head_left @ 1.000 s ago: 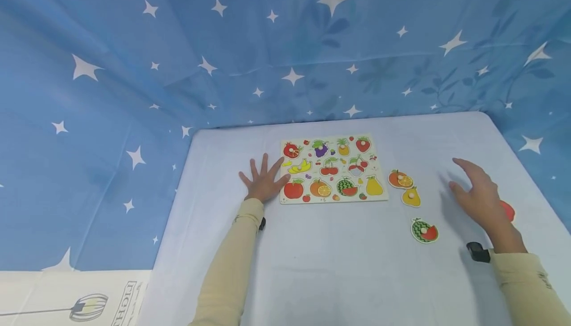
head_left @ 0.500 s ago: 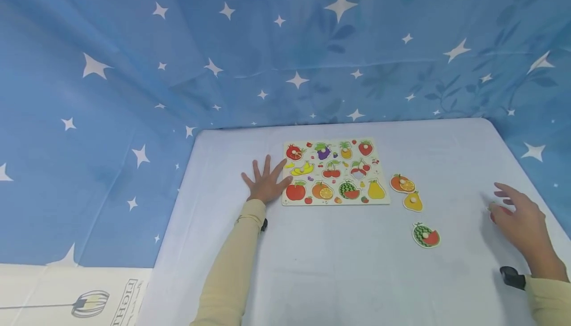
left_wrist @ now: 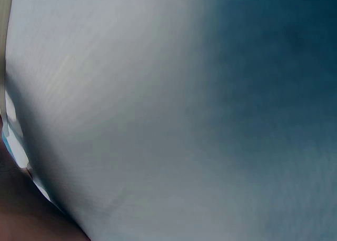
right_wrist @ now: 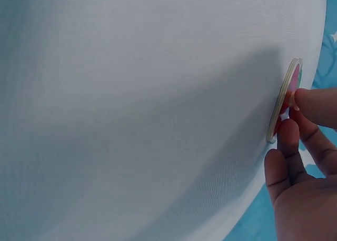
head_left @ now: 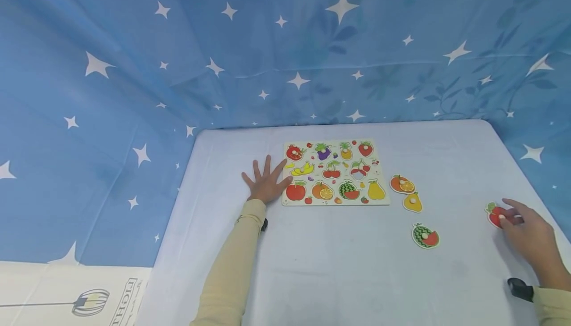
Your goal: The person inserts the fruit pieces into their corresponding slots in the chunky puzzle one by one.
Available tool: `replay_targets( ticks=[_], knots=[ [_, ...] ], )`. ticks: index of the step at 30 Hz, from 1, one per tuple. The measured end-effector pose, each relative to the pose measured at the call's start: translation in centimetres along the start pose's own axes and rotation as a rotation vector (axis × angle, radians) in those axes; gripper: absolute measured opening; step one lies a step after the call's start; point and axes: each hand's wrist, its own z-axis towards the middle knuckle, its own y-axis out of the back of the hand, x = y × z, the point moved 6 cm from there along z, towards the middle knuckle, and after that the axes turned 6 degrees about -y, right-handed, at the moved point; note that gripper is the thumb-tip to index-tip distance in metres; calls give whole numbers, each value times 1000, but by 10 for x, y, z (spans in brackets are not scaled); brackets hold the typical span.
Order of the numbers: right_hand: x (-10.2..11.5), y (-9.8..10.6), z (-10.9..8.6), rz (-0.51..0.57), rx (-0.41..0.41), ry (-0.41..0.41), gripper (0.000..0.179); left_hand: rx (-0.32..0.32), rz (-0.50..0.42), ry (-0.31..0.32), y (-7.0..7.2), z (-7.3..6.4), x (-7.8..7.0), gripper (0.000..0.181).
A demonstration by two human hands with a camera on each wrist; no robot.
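My right hand, at the right side of the table, pinches the knob of a red apple puzzle piece with a green leaf. In the right wrist view thumb and finger meet at the knob, and the apple puzzle piece shows nearly edge-on, close to the white cloth. My left hand lies with fingers spread, thumb and index finger over the left edge of the fruit puzzle board. The board shows fruit pictures in three rows, several of the upper ones with knobs. Only a dark edge of my left hand shows in the left wrist view.
Between the board and my right hand lie an orange piece, a pear piece touching it, and a watermelon piece nearer me. A white cloth covers the table. A blue star-patterned curtain hangs behind and at both sides.
My right hand has moved right and nearer me, from hovering with fingers apart to pinching the apple piece's knob. My left hand stays at the board; the head view has shifted slightly.
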Motion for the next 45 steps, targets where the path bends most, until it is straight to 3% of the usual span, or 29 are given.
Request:
replay_targets(
  ticks=[10, 22, 33, 45],
  knots=[
    [3, -1, 0, -9, -53, -12, 57, -29, -18, -30, 5, -7, -6, 74],
    [14, 0, 2, 17, 28, -50, 68, -5, -38, -25, 1, -1, -2, 76],
    [62, -3, 0, 58, 59, 86, 69, -22, -13, -34, 9, -8, -7, 74],
    [122, -28, -5, 96, 37, 173, 66, 0, 4, -30, 9, -8, -8, 71]
  ],
)
